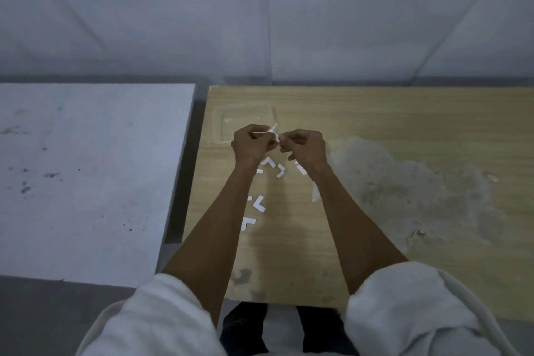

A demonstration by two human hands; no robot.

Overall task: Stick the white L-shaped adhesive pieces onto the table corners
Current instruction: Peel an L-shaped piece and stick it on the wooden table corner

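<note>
A white L-shaped adhesive piece (273, 132) is held in the air between both hands, above the near edge of a clear shallow tray (219, 121). The left hand (250, 144) pinches one end with curled fingers, and the right hand (303, 145) closes its fingers on the other end; the piece is small and blurred, so its exact shape and whether a backing is peeling away cannot be made out.

Nearer the person than the tray, loose white L pieces (270, 164) lie on the wooden surface (375, 113). About three sit in a cluster just below the hands, one strip (301, 169) pokes out from under the right wrist, and roughly three more (259, 203) lie further toward the person, between the forearms. The left forearm covers parts of some, so the count is uncertain.

Right of the tray, a large pale, rough patch (410, 185) spreads across the wood. Left of the tray, across a dark gap, stands a grey speckled surface (86, 167). White sleeves (161, 318) are pushed up both arms, cut off at the bottom edge.
</note>
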